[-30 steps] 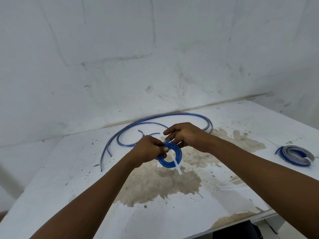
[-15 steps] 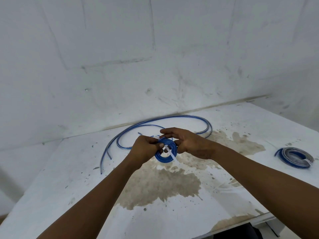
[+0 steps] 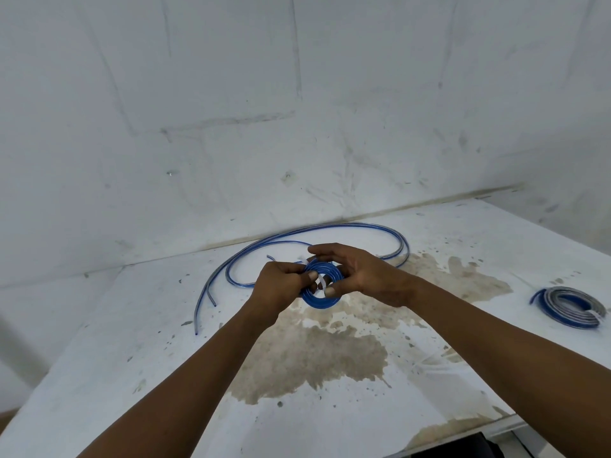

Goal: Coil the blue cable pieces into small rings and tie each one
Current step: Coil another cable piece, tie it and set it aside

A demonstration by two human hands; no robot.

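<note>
Loose blue-and-clear cable length (image 3: pixel 297 233) lies uncoiled on stained white surface (image 3: pixel 139 352), far left-centre, near the wall. Left hand (image 3: pixel 281 287) grips left side of small blue coiled cable ring (image 3: pixel 322 285), thumb pressed on its face. Ring held between both hands above the surface. Thin white tie strip (image 3: pixel 321 281) crosses the ring's middle. Right hand (image 3: pixel 360 272) cups ring's right side, fingers curled round its rim, thumb beside the strip. Step: tying this ring, judged mid-way. Next move likely needs pulling the tie snug without letting turns spring apart. Far right, tied blue-grey finished coil (image 3: pixel 570 305) rests on surface.
</note>
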